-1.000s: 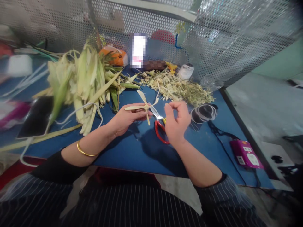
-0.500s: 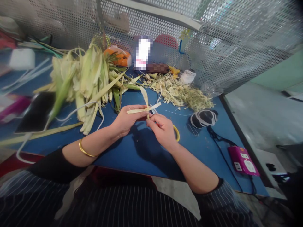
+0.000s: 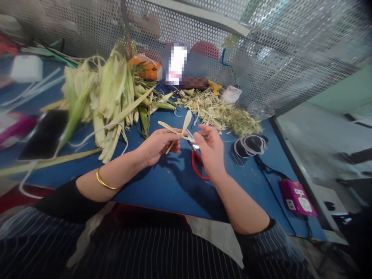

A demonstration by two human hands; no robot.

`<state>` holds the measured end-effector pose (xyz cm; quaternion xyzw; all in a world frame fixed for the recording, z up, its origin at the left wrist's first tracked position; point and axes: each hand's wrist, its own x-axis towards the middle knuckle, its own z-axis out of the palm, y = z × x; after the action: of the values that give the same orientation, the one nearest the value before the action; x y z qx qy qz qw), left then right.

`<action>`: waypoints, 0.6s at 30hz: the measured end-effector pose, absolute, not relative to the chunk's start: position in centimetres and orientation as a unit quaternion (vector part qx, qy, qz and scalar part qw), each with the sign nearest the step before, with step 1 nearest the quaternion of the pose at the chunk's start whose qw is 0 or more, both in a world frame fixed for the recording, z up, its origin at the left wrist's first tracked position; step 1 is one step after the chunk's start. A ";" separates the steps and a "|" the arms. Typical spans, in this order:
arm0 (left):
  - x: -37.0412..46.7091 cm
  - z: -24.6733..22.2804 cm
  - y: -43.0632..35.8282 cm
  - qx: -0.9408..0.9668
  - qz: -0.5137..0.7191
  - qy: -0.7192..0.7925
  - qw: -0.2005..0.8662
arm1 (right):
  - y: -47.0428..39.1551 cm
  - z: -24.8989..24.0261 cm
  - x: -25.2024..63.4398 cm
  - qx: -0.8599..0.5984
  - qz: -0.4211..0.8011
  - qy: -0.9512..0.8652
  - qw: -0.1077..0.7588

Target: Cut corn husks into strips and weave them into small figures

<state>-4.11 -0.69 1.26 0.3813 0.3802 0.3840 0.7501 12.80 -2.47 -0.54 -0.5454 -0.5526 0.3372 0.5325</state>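
Observation:
My left hand (image 3: pixel 158 146) pinches a small cross of folded pale corn husk strips (image 3: pixel 186 123), its ends sticking out several ways. Close by on the right, my right hand (image 3: pixel 211 149) is open, thumb and fingers apart. One strip end points toward its thumb; whether they touch I cannot tell. Scissors with a red handle (image 3: pixel 195 169) lie on the blue table beneath the hands, partly hidden by my right hand.
A heap of corn husks (image 3: pixel 109 91) lies left, with husk scraps (image 3: pixel 221 110) at the back. Around them are a dark phone (image 3: pixel 43 135), a lit blurred screen (image 3: pixel 177 64), a cord-wrapped black object (image 3: pixel 250 146) and a purple box (image 3: pixel 297 197). Perforated metal mesh (image 3: pixel 200 27) stands behind.
My right hand has let go of the husk strip, opened and moved slightly right. The husk cross has turned in my left hand, and the scissors' red handle now shows more.

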 end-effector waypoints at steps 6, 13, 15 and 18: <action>-4.0 0.6 -0.6 0.486 0.397 0.418 0.657 | -3.5 0.5 12.5 -0.536 0.342 -0.670 0.383; -4.3 1.2 -0.2 0.529 0.368 0.423 0.637 | -3.8 0.8 12.6 -0.509 0.281 -0.717 0.385; -4.4 1.2 0.0 0.527 0.364 0.425 0.640 | -3.9 1.0 12.5 -0.506 0.274 -0.723 0.381; -4.6 0.9 0.2 0.520 0.364 0.426 0.644 | -4.1 1.1 12.5 -0.504 0.273 -0.725 0.382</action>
<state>-4.56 0.25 0.93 0.5202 0.4265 0.3642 0.6441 12.48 -4.07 1.08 -0.5043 -0.7251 0.2725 0.3816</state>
